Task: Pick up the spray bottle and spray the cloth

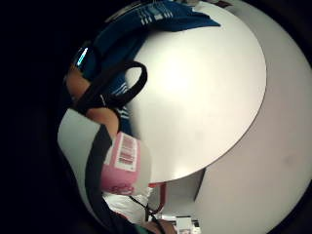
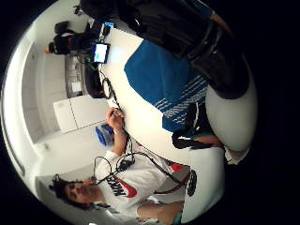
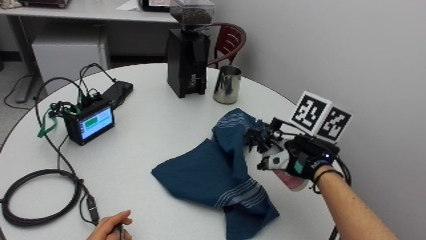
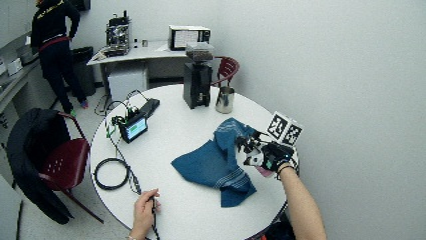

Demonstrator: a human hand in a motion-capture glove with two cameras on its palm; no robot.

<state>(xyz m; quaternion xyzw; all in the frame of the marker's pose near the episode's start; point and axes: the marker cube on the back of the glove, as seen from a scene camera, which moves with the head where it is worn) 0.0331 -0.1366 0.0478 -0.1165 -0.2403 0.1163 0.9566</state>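
Observation:
A blue cloth with white stripes (image 3: 213, 170) lies crumpled on the round white table (image 3: 160, 130), right of its middle. My gloved right hand (image 3: 303, 159) is over the table's right side, just beside the cloth's right edge. Its fingers are curled round a white spray bottle with a pink label (image 3: 287, 176), and the bottle's black spray head (image 3: 263, 140) points toward the cloth. In the little finger side palm view the pink label (image 1: 122, 160) is close to the palm, with the cloth (image 1: 146, 19) beyond it. The wide outside view shows the hand (image 4: 273, 157) next to the cloth (image 4: 213, 165).
A black coffee grinder (image 3: 188, 55) and a metal cup (image 3: 227, 85) stand at the table's far side. A small screen device (image 3: 90, 122) with cables sits at the left, and a coiled cable (image 3: 33, 200) lies near the front left. A bare left hand (image 3: 110, 226) rests at the front edge.

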